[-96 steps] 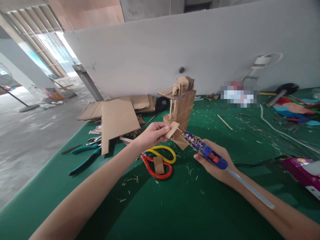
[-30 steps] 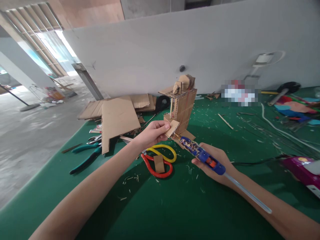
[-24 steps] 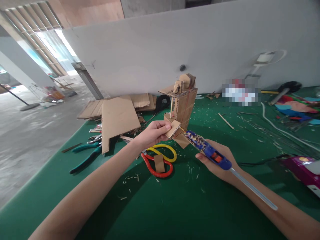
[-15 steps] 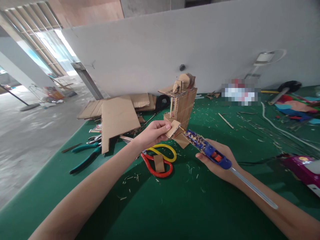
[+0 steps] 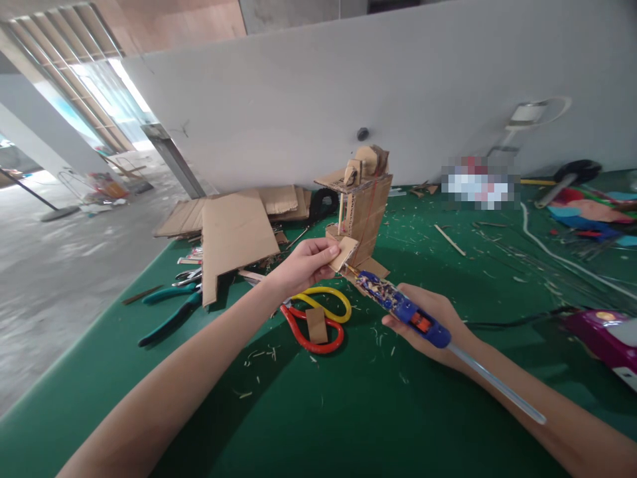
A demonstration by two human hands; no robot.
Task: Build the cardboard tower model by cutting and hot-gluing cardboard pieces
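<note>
Editor: What filled the scene?

Photographer: A green table (image 5: 318, 411) spread across the lower part of the frame, with flat cardboard sheets (image 5: 239, 239) piled left of centre.

Editor: How far along was the work?

Photographer: A tall cardboard structure (image 5: 371, 209) stood just right of centre, its upright body and top parts apparently already joined. The gluing in hand looked unfinished: a small cardboard piece (image 5: 346, 251) was held in front of the structure, not visibly fixed to it. What was left beyond that could not be told.

Editor: And the grip?

Photographer: Right of centre, the right hand (image 5: 435, 305) was wrapped around a blue glue gun (image 5: 385, 295), its clear glue stick (image 5: 497, 382) jutting toward the lower right. Whether the trigger was squeezed was hidden. Near the middle of the frame, the left hand (image 5: 308, 262) pinched the small piece by its left end, thumb on top, leaving the right edge free.

Editor: Anything below?

Photographer: Red-and-yellow scissors (image 5: 326, 349), with a loose cardboard piece (image 5: 317, 325) lying over the red handle loop.

Editor: The smallest detail?

Photographer: The gun's nozzle (image 5: 351, 269), right at the held piece's lower right edge; contact could not be confirmed.
</note>
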